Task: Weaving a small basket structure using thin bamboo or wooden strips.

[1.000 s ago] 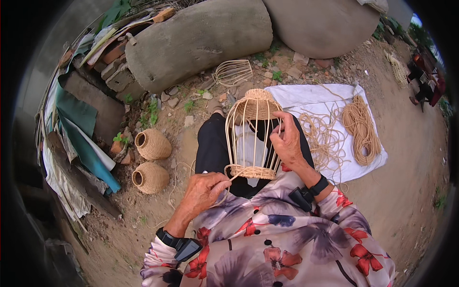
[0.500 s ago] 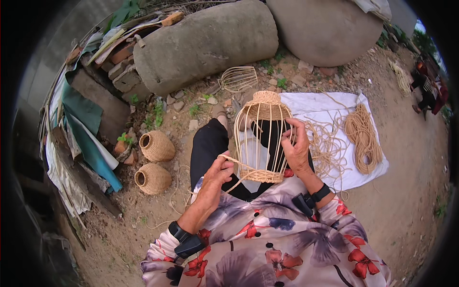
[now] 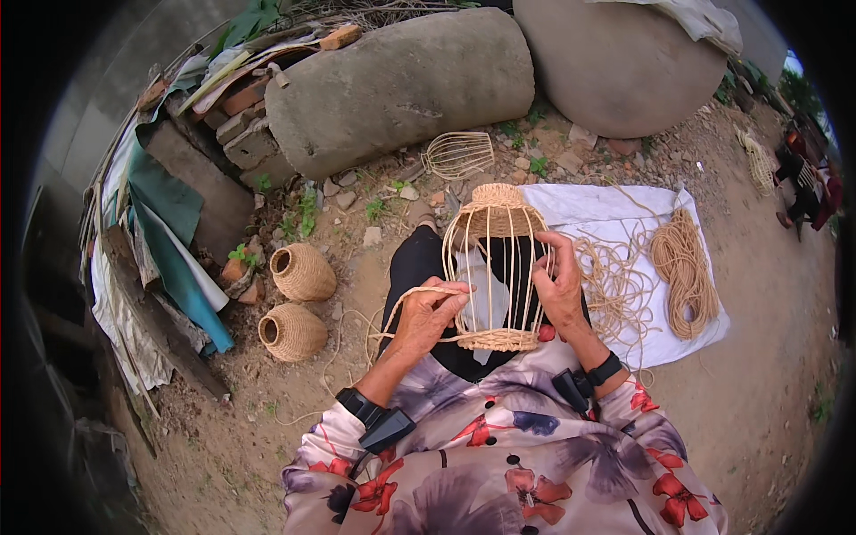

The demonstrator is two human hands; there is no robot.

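Observation:
Across my lap rests an unfinished vase-shaped basket, its neck woven and its sides bare pale ribs. A woven band runs round the end nearest me. My left hand pinches a straw-coloured twisted cord close against the left ribs; its thumb and forefinger meet at the ribs, and the cord loops back past the wrist. On the basket's right side, my right hand is closed round the outer ribs, with some fingertips hidden behind or between them.
Two small woven pots lie on the dirt to my left. A white sheet at right holds a coiled cord bundle and loose strands. Beyond my feet are a bare rib frame and a concrete cylinder. Another person is far right.
My left hand has moved right, bringing the cord from outside the basket up to its left ribs. My right hand keeps its hold on the right side. The whole view has shifted slightly.

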